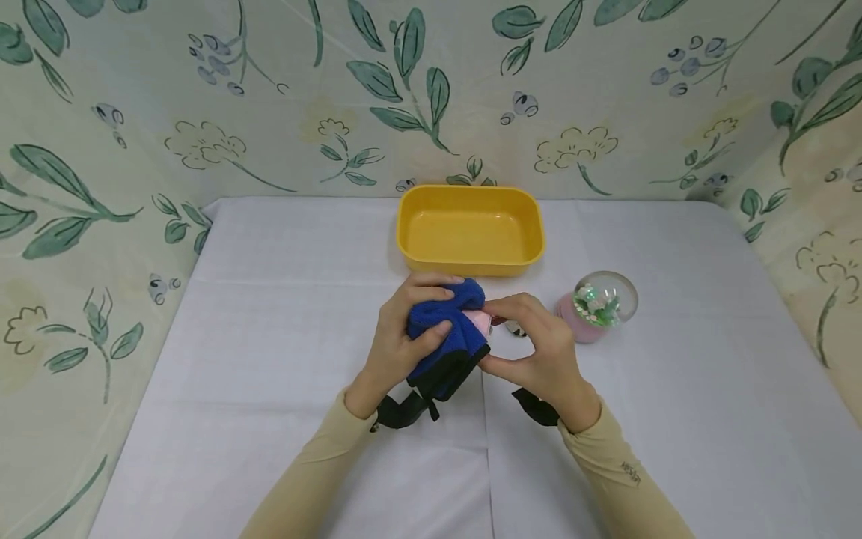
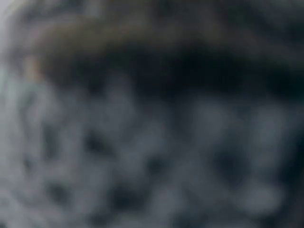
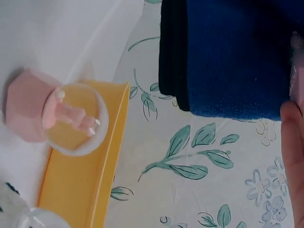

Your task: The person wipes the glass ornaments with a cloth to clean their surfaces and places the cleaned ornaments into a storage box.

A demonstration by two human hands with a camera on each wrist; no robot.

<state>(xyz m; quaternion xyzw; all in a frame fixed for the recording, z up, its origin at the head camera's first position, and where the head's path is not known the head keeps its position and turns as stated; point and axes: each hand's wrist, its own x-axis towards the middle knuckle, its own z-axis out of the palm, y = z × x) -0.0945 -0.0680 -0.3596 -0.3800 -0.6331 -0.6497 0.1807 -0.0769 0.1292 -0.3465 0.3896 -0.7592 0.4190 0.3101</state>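
Note:
My left hand (image 1: 407, 326) grips a folded blue cloth (image 1: 444, 318) with black edging, thumb on top. A pink object (image 1: 478, 322) sticks out of the cloth's right side, its rest hidden in the folds. At that end the curled fingers and thumb of my right hand (image 1: 542, 348) hold the pink object; the thumb lies at the black edging. The right wrist view shows the blue cloth (image 3: 232, 57) close up, with a fingertip (image 3: 290, 113) against the pink object (image 3: 298, 78). The left wrist view is only a dark grey blur.
A yellow tray (image 1: 471, 268) stands just beyond the hands. To the right of the right hand is a snow globe (image 1: 584, 326) with a pink base. A small black-and-white thing (image 1: 517, 329) shows partly behind the right hand. Leaf-patterned fabric (image 1: 417, 97) hangs behind the white-covered table (image 1: 269, 337).

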